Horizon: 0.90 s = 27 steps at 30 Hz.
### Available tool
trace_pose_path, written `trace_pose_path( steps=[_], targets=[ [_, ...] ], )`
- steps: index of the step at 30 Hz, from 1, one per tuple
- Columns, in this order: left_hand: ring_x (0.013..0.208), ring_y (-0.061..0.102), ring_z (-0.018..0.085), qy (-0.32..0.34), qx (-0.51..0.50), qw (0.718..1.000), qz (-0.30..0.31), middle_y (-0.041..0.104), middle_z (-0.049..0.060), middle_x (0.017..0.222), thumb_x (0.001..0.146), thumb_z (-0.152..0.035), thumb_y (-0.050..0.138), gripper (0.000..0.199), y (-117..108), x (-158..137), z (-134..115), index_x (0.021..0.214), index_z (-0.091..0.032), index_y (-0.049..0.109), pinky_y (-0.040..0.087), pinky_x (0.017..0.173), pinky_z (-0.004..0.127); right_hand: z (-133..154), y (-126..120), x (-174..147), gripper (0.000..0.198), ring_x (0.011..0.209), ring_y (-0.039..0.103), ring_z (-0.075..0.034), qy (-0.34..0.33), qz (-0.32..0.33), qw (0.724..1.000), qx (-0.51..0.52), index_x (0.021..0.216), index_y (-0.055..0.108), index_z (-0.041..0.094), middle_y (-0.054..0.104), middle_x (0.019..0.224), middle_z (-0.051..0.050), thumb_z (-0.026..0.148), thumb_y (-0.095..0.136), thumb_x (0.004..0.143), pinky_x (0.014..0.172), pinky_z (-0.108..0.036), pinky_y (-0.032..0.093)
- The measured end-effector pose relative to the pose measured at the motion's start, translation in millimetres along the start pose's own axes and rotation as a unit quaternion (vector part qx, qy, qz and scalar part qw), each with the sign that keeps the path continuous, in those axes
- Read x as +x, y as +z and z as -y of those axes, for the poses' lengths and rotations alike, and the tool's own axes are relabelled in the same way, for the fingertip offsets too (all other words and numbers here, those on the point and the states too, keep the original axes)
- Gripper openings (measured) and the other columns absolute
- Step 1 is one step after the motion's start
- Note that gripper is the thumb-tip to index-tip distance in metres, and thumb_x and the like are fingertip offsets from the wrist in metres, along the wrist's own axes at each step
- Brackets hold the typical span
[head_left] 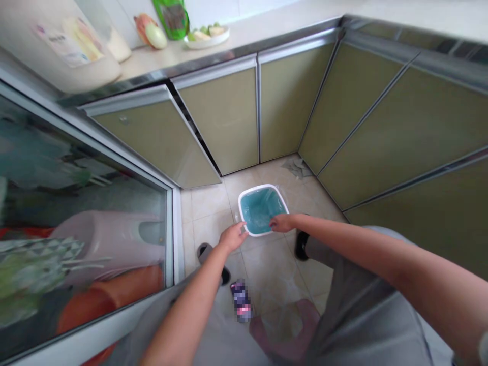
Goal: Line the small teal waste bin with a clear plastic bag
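Note:
A small trash bin point(263, 189) with a white rim and teal inside stands on the floor ahead of me. Thin clear plastic, which looks like a bin liner point(263, 208), shines inside it and shows in places past the rim. My left hand point(232, 237) is at the near left corner, fingers and thumb closed about the rim. Over the near right side reaches my right hand point(282, 222), its fingers curled down inside the rim against the plastic. The exact grip of the right fingertips is hard to make out.
Cabinets point(221, 122) with a left door point(160, 137) ajar enclose the corner. A grey cloth point(297, 166) lies by their base. A glass door point(84, 213) stands at left. A phone-like item point(241, 300), partly blurred, is low between my legs. The counter holds a plate of food point(208, 38).

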<state>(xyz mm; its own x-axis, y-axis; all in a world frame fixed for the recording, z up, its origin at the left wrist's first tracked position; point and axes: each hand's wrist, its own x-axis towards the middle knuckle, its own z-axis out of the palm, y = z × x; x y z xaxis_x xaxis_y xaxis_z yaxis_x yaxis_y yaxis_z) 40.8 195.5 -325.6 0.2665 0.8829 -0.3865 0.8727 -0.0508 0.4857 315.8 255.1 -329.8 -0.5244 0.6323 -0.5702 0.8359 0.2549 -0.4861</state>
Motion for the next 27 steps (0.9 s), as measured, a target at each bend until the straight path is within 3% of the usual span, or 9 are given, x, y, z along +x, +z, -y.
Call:
trace_pose_path(
  steps=[2, 5, 9, 13, 15, 18, 21, 24, 27],
  targets=[
    [0.080, 0.063, 0.020, 0.002, -0.001, 1.000, 0.018, 0.069, 0.004, 0.088, 0.093, -0.042, 0.060, 0.046, -1.6, -15.9, -10.0, 0.136, -0.026, 0.067, 0.046, 0.074, 0.028, 1.3, -5.9, -35.0, 0.033, 0.110, 0.069, -0.025, -0.006, -0.026, 1.000, 0.007, 0.119, 0.078, 0.018, 0.076, 0.120, -0.010, 0.020, 0.063, 0.090, 0.096, -0.029, 0.050],
    [0.081, 0.065, 0.020, -0.008, -0.010, 0.998, 0.062, 0.071, 0.004, 0.089, 0.090, -0.041, 0.063, 0.046, 3.5, -40.2, -20.0, 0.133, -0.025, 0.069, 0.049, 0.077, 0.030, 3.3, -7.2, -86.2, 0.038, 0.106, 0.070, -0.025, 0.009, -0.082, 0.996, 0.039, 0.128, 0.074, 0.018, 0.075, 0.119, -0.012, 0.026, 0.056, 0.095, 0.091, -0.029, 0.050],
    [0.081, 0.066, 0.019, -0.046, -0.042, 0.993, 0.097, 0.072, 0.004, 0.090, 0.089, -0.042, 0.064, 0.049, 27.1, -69.0, -28.4, 0.133, -0.021, 0.068, 0.052, 0.080, 0.029, 3.1, 15.8, -140.2, 0.040, 0.097, 0.071, -0.023, 0.009, -0.111, 0.992, 0.067, 0.129, 0.071, 0.014, 0.077, 0.109, -0.012, 0.028, 0.050, 0.097, 0.087, -0.029, 0.050],
    [0.070, 0.063, 0.018, -0.073, -0.138, 0.983, 0.096, 0.067, 0.002, 0.078, 0.083, -0.034, 0.068, 0.045, 51.4, -88.9, -40.8, 0.124, -0.016, 0.072, 0.053, 0.072, 0.030, -0.2, 54.2, -163.3, 0.038, 0.092, 0.072, -0.023, 0.022, -0.076, 0.995, 0.068, 0.124, 0.073, 0.016, 0.077, 0.095, -0.010, 0.026, 0.053, 0.093, 0.084, -0.030, 0.050],
    [0.068, 0.061, 0.018, -0.067, -0.170, 0.980, 0.081, 0.064, 0.001, 0.074, 0.084, -0.031, 0.066, 0.043, 48.9, -92.1, -50.6, 0.123, -0.014, 0.072, 0.052, 0.069, 0.031, -1.4, 64.1, -163.9, 0.039, 0.090, 0.072, -0.023, 0.016, -0.075, 0.993, 0.090, 0.126, 0.072, 0.020, 0.077, 0.092, -0.008, 0.024, 0.054, 0.091, 0.084, -0.032, 0.051],
    [0.068, 0.059, 0.018, -0.027, -0.221, 0.975, 0.008, 0.063, 0.001, 0.076, 0.090, -0.030, 0.058, 0.049, 10.9, -90.9, -76.4, 0.137, -0.018, 0.063, 0.051, 0.066, 0.032, 2.6, 46.6, -160.0, 0.055, 0.081, 0.071, -0.023, 0.019, -0.130, 0.976, 0.172, 0.143, 0.060, 0.025, 0.075, 0.086, -0.005, 0.018, 0.053, 0.088, 0.080, -0.033, 0.053],
    [0.062, 0.052, 0.016, 0.082, -0.314, 0.933, -0.153, 0.054, -0.003, 0.071, 0.092, -0.029, 0.058, 0.060, -64.9, -101.4, -121.0, 0.151, -0.024, 0.051, 0.049, 0.064, 0.032, 21.9, -15.0, -165.7, 0.065, 0.067, 0.063, -0.021, -0.007, -0.249, 0.928, 0.276, 0.154, 0.045, 0.022, 0.065, 0.072, 0.000, 0.020, 0.053, 0.089, 0.068, -0.032, 0.053],
    [0.058, 0.045, 0.013, 0.210, -0.333, 0.874, -0.284, 0.046, -0.006, 0.069, 0.091, -0.030, 0.065, 0.075, -148.4, -148.4, -174.8, 0.161, -0.035, 0.036, 0.048, 0.060, 0.029, 58.2, -93.6, -199.7, 0.073, 0.061, 0.052, -0.016, -0.127, -0.393, 0.851, 0.324, 0.158, 0.036, 0.017, 0.053, 0.068, 0.005, 0.030, 0.061, 0.091, 0.057, -0.028, 0.047],
    [0.060, 0.046, 0.013, 0.325, -0.310, 0.805, -0.388, 0.048, -0.007, 0.071, 0.086, -0.021, 0.071, 0.097, -203.4, -223.3, -217.7, 0.164, -0.046, 0.020, 0.054, 0.066, 0.030, 98.0, -143.3, -261.8, 0.080, 0.060, 0.049, -0.014, -0.276, -0.486, 0.769, 0.309, 0.163, 0.026, 0.031, 0.053, 0.073, 0.005, 0.039, 0.066, 0.094, 0.055, -0.025, 0.045]
  ],
)
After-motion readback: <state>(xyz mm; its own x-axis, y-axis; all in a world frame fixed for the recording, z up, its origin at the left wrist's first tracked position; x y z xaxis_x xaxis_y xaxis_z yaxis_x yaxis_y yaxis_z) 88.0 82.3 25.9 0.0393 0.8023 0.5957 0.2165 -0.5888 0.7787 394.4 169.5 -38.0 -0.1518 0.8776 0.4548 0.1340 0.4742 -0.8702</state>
